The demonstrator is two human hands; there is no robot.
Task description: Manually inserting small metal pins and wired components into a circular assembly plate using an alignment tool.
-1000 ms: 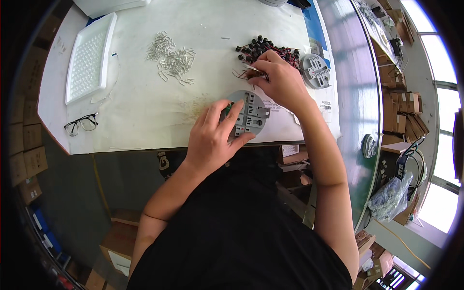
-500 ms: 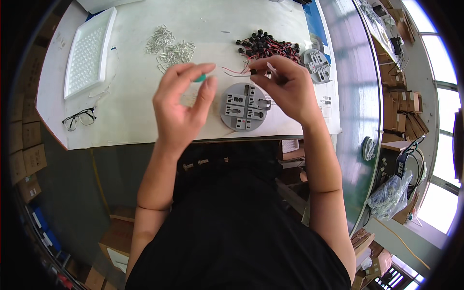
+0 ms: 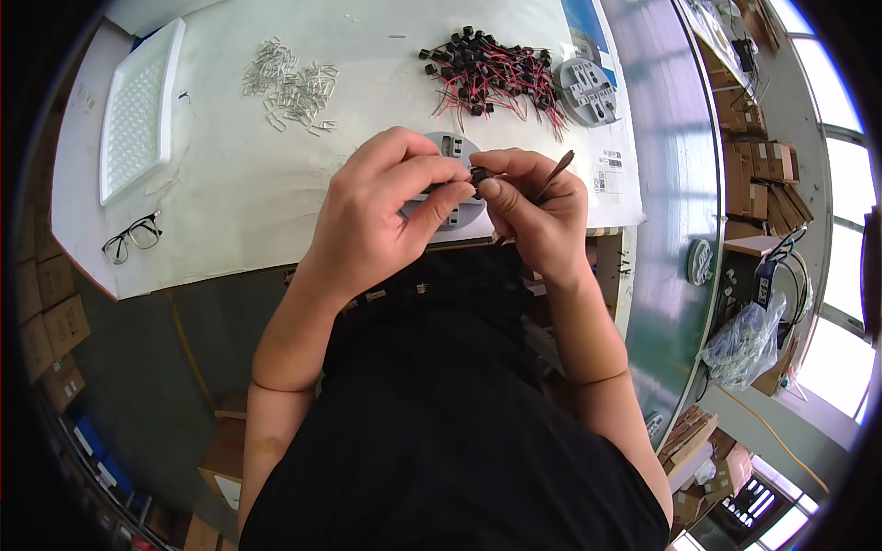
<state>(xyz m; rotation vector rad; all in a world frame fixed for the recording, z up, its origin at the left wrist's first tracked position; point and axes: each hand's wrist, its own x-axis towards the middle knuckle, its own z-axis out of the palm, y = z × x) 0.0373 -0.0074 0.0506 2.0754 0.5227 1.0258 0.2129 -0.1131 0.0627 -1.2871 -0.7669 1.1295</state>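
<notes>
My right hand [image 3: 544,213] pinches a small round black buzzer [image 3: 479,174] between thumb and fingertips. Across the same hand lies a thin dark tool [image 3: 557,171], its tip sticking out past the fingers; its kind is unclear. My left hand [image 3: 372,202] is closed, its thumb and fingertips meeting right at the buzzer's left side. What those left fingers grip is hidden. Beneath both hands, near the table's front edge, a round grey plastic base [image 3: 470,145] is mostly covered.
Beyond my hands lies a heap of black buzzers with red and black wires [image 3: 487,73]. A second grey base [image 3: 588,92] is to its right. Small metal clips [image 3: 289,83] are scattered left of the heap. Farther left are a white tray [image 3: 142,110] and eyeglasses [image 3: 133,237].
My hands, apart before, have come together at the buzzer, now over the grey base. The left moved right and turned; the teal spot at its fingers and the buzzer's trailing wires no longer show.
</notes>
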